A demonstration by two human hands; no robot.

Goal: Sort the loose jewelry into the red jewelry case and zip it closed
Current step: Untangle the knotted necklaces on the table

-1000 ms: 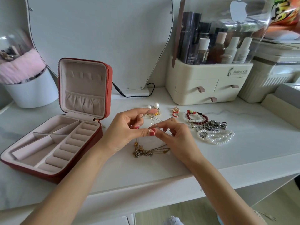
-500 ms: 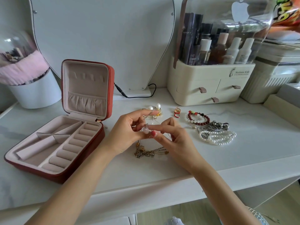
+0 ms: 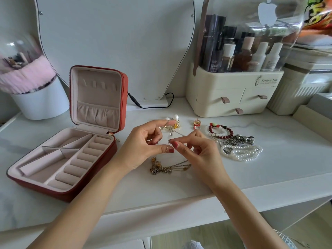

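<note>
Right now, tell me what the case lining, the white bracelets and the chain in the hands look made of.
Case lining: soft matte velvet-like fabric, pale pink. White bracelets: glossy round beads, pearl or imitation. Chain: thin shiny metal, silver-toned, probably.

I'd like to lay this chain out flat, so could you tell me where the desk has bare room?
Bare desk runs along the front edge, right of the red jewelry case and below the pearl strands. Another bare strip lies right of the pearls. It is crowded from the tangled gold chains back to the cream organizer.
</note>
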